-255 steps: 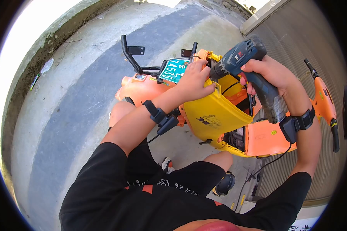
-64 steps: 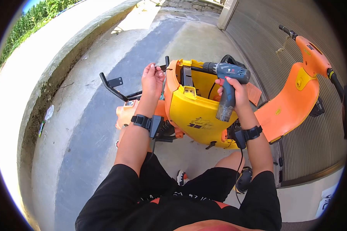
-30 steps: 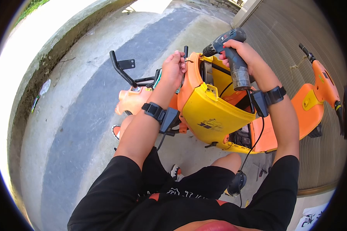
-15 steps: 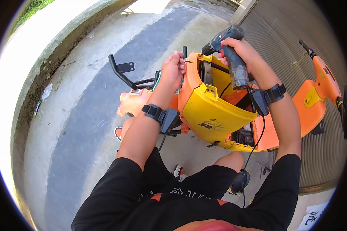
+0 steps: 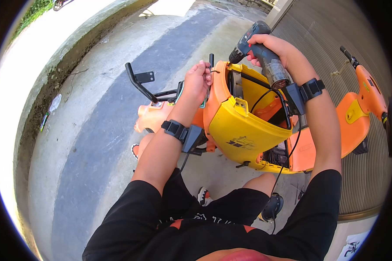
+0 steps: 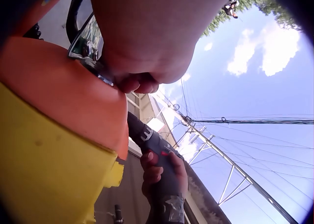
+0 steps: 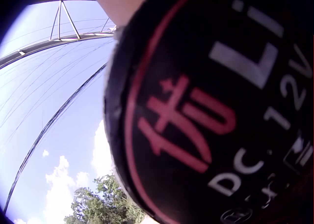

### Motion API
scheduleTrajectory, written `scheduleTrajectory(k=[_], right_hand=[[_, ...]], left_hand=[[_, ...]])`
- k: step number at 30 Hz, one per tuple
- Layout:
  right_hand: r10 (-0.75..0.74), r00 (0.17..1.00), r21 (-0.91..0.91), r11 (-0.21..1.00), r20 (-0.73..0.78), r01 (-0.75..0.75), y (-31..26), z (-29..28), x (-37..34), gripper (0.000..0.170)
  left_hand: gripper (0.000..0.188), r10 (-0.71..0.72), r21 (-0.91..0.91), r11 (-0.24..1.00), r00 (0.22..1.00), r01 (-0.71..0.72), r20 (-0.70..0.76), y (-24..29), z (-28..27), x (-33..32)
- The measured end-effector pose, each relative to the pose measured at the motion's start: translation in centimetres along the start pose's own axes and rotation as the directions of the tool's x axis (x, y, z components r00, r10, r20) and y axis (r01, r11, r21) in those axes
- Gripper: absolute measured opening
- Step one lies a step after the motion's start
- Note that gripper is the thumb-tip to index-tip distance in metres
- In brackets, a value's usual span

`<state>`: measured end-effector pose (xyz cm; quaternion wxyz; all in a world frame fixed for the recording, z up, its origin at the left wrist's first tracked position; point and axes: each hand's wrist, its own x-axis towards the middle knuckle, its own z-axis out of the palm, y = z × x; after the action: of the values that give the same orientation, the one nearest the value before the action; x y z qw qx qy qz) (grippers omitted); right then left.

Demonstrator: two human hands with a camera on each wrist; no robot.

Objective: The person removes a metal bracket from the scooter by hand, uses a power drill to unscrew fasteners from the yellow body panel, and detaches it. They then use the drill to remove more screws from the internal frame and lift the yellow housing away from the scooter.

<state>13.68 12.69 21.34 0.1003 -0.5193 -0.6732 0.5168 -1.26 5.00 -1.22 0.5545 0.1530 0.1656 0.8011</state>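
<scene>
Head view: R hand point(image 5: 275, 47) grips drill point(image 5: 256, 30), fingers wrapped round the handle. Drill held above scooter's rear end, chuck point(image 5: 235, 56) angled down to the inner rear edge of the body bay, approx. where orange shell point(image 5: 216, 87) meets yellow panel point(image 5: 244, 132). Tip contact: can't tell. L hand point(image 5: 197, 82) at outer rear edge of orange shell, fingers curled in; whether pinching anything, n/v. Cord point(image 5: 286, 161) hangs from R wrist unit past yellow panel's front corner.

L wrist view: L fingers curled beside edge of plate point(image 6: 89, 40), at the orange shell's rim; actual hold on it unconfirmed. R fingers closed about drill handle beyond shell; chuck end hidden behind rim.

R wrist view: drill base fills most of frame, marked "Li" and "DC 12V"; finger state n/v here.

Risk assessment: tip could skid if off-axis or poorly seated, likely scoring orange shell or reaching L fingers opp. Plate may shift if L hand's support is weak. Cord poss. snags on panel corner if R arm swings.
</scene>
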Motion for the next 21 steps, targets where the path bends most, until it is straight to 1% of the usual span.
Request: scheduleTrajectory(k=[2,3,4,6,7,8,10,11,12,14,15,16,18,19,20,21], right_hand=[[-0.037,0.999,0.031,0.999,-0.028,0.037,-0.6,0.3,0.1,0.044],[-0.026,1.0,0.047,0.999,-0.013,0.027,-0.7,-0.1,0.8,0.05],[-0.024,1.0,0.045,0.999,-0.016,0.025,-0.9,-0.2,0.9,0.05],[0.034,0.998,0.124,0.991,0.057,-0.041,-1.3,-0.1,1.1,0.053],[0.077,0.993,0.195,0.976,0.093,-0.094,-1.5,0.0,1.2,0.055],[0.079,0.993,0.196,0.976,0.092,-0.095,-1.3,0.0,1.0,0.055],[-0.034,0.982,0.219,0.976,0.185,-0.008,-1.1,0.4,0.2,0.06],[-0.061,0.973,0.206,0.978,0.221,0.015,-1.2,0.5,-0.2,0.066],[-0.064,0.974,0.212,0.977,0.217,0.017,-1.2,0.5,-0.2,0.066],[-0.028,0.973,0.166,0.986,0.228,-0.01,-1.3,0.4,0.2,0.067],[-0.045,0.982,0.13,0.991,0.185,0.021,-1.3,0.4,0.3,0.067],[-0.045,0.982,0.13,0.991,0.185,0.021,-1.2,-0.1,0.9,0.067],[-0.012,0.97,0.072,0.997,0.243,-0.006,-1.3,-1.3,2.3,0.065],[-0.027,0.982,0.067,0.998,0.187,0.015,-1.5,-1.1,1.8,0.062],[-0.029,0.982,0.065,0.998,0.188,0.017,-1.5,-1.1,2.0,0.062],[-0.049,0.989,0.088,0.995,0.141,0.037,-1.5,-1.1,2.3,0.06]], left_hand=[[0.022,-0.006,0.001,1.0,1.0,0.006,-0.003,0.0,0.0,-0.1],[0.023,-0.011,0.01,1.0,1.0,0.011,0.0,0.1,0.0,-0.1],[0.023,-0.015,0.019,1.0,1.0,0.015,0.005,0.1,0.1,-0.1],[0.023,-0.018,0.03,0.999,1.0,0.018,-0.006,0.2,0.2,0.1],[0.023,-0.021,0.047,0.999,1.0,0.022,-0.018,0.1,0.3,0.0],[0.023,-0.023,0.047,0.999,1.0,0.024,-0.017,0.1,0.4,0.0],[0.022,-0.024,0.048,0.999,0.999,0.025,-0.023,0.2,0.5,-0.1],[0.022,-0.026,0.051,0.998,0.999,0.027,-0.021,0.3,0.5,-0.1],[0.022,-0.026,0.042,0.999,1.0,0.027,-0.016,0.3,0.5,-0.1],[0.021,-0.03,0.033,0.999,0.999,0.031,-0.012,0.1,0.2,0.0],[0.021,-0.029,0.024,0.999,1.0,0.029,-0.004,0.2,0.1,0.0],[0.021,-0.026,0.014,1.0,1.0,0.026,0.002,0.2,0.0,0.1],[0.022,-0.032,0.014,0.999,0.999,0.032,0.003,0.4,0.0,0.0],[0.022,-0.041,0.015,0.999,0.999,0.041,0.006,0.5,0.0,-0.1],[0.022,-0.039,0.014,0.999,0.999,0.038,0.006,0.5,0.1,-0.2],[0.022,-0.04,0.02,0.999,0.999,0.04,-0.002,0.5,0.2,-0.2]])
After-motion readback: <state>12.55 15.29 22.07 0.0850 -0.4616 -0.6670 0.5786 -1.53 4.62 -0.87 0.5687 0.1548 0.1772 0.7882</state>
